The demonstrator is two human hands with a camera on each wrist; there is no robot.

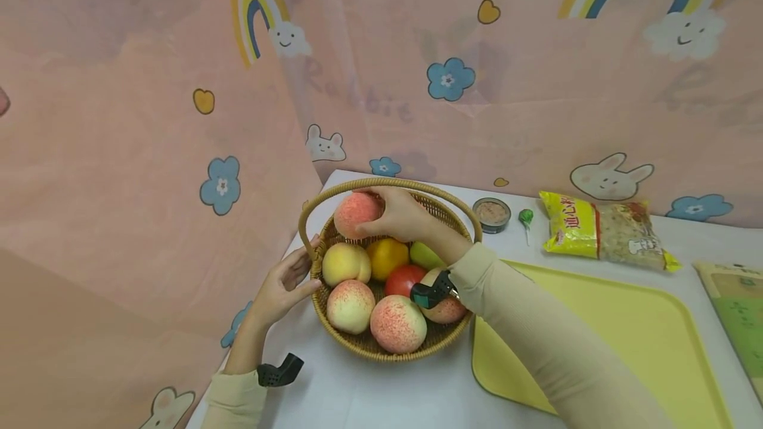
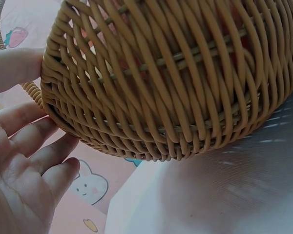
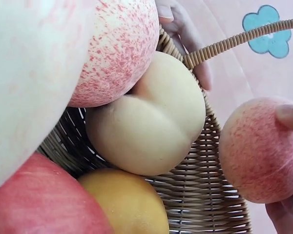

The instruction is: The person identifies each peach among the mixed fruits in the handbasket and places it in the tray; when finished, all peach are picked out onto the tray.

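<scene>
A round wicker basket (image 1: 381, 354) with an arched handle holds several pieces of fruit. Fingers and thumb of my left hand (image 1: 285, 286) grip the basket's left rim beside the handle's base; the left wrist view shows this hand (image 2: 24, 161) against the weave. My right hand (image 1: 401, 215) reaches under the handle and holds a pink-red peach (image 1: 356, 215) at the basket's far left side. That peach (image 3: 263, 151) is apart from the other fruit in the right wrist view. Below it lie a yellow peach (image 1: 346, 264), an orange (image 1: 387, 258) and a red fruit (image 1: 404, 281).
Right of the basket is a yellow tray (image 1: 620, 323), partly behind my right sleeve. Behind the tray stand an open tin (image 1: 491, 215), a green lollipop (image 1: 526, 217) and a yellow food bag (image 1: 608, 232). A green packet (image 1: 739, 310) lies at the right edge.
</scene>
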